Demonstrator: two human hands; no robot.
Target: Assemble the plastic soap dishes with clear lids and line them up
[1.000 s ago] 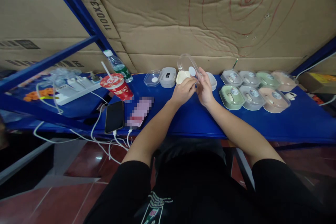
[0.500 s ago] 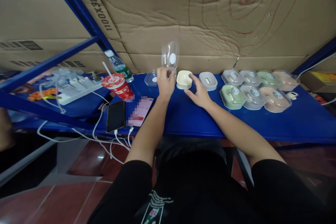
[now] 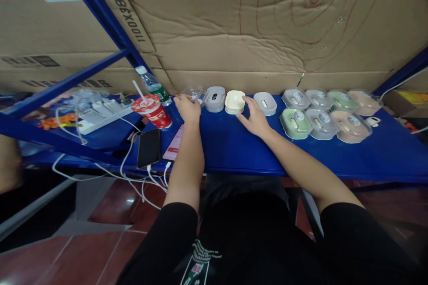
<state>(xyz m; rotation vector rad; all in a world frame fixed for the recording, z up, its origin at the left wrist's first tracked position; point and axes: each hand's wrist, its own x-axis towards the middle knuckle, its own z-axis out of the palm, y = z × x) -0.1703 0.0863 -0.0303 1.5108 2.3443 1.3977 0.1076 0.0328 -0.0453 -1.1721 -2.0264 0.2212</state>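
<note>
At the back left of the table, my left hand (image 3: 187, 107) has its fingers curled at the edge of a clear plastic lid (image 3: 197, 91). That lid lies over the spot of another clear lid, and the fingers partly cover both. My right hand (image 3: 256, 119) is open, thumb and fingers apart, beside a cream-coloured box (image 3: 235, 101) with no clear lid on it. Between my hands, left of the cream box, stands a grey box (image 3: 214, 99) with a dark slot on top. A pale grey lid-like piece (image 3: 265, 103) with a small white bar lies behind my right hand.
Several lidded boxes in green, grey and peach (image 3: 324, 123) stand in two rows at right. At left are a red drink cup (image 3: 154, 113) with a straw, a water bottle (image 3: 152, 85), two phones (image 3: 149, 148) on cables and a power strip (image 3: 100, 118). Cardboard (image 3: 207, 22) backs the blue table.
My left hand has carried the clear lid from above the cream box leftward and down to the other clear lid. My right hand let go of it and rests beside the cream box.
</note>
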